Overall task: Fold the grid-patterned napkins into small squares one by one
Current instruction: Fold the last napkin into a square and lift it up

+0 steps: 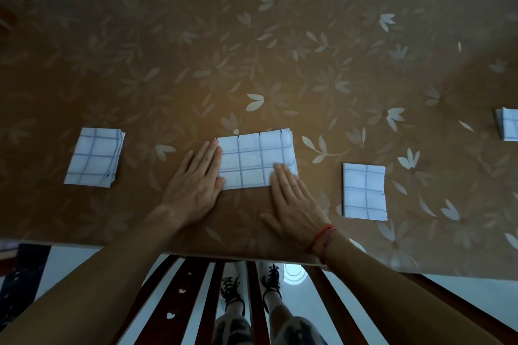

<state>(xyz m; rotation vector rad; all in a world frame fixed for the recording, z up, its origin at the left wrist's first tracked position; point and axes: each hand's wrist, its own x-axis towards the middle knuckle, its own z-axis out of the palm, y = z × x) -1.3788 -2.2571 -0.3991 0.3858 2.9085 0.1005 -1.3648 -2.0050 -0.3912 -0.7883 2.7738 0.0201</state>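
Note:
A white napkin with a blue grid (253, 158) lies folded into a wide rectangle at the middle of the table, near the front edge. My left hand (196, 179) lies flat, fingers together, with its fingertips on the napkin's left edge. My right hand (294, 199) presses flat on the napkin's lower right corner. A folded square napkin (95, 157) rests to the left. Another folded square (364, 190) sits to the right. A third folded napkin (508, 124) is cut off by the right frame edge.
The table wears a brown cloth with pale leaf prints (252, 50). Its front edge runs just below my wrists. Beneath it show wooden chair slats (196, 302) and my shoes (252, 286) on a pale floor.

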